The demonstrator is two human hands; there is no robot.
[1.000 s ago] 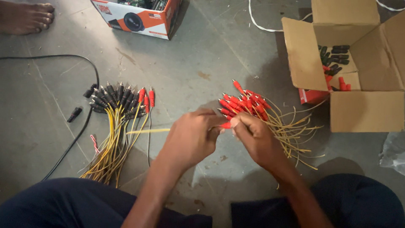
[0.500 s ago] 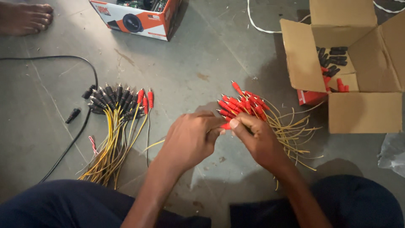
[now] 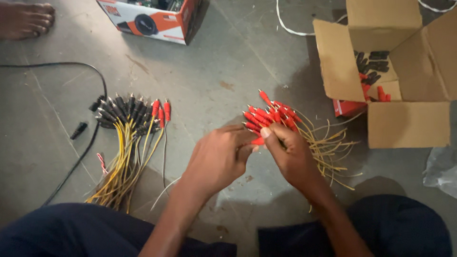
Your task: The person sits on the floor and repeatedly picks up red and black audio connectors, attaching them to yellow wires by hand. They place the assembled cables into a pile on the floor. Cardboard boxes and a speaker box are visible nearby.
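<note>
Left hand (image 3: 220, 159) and right hand (image 3: 291, 154) together at centre, low over the grey concrete floor (image 3: 228, 62). Right thumb and forefinger pinched narrow on a red plug (image 3: 257, 141), held between the two hands; left fingertips closed against its near end, touching. Just beyond the right knuckles, a fanned pile of red-tipped plugs (image 3: 269, 114) with yellow leads (image 3: 328, 147) trailing right along the floor. Well apart to the left, a second bundle of black-capped and red-capped plugs (image 3: 131, 112) on yellow wires. Open cardboard box (image 3: 404, 123) at right, black and red caps inside. Printed carton (image 3: 157, 21) at top. Black cable (image 3: 90, 138) curving at left. Bare foot (image 3: 24, 19) in the top left corner.
</note>
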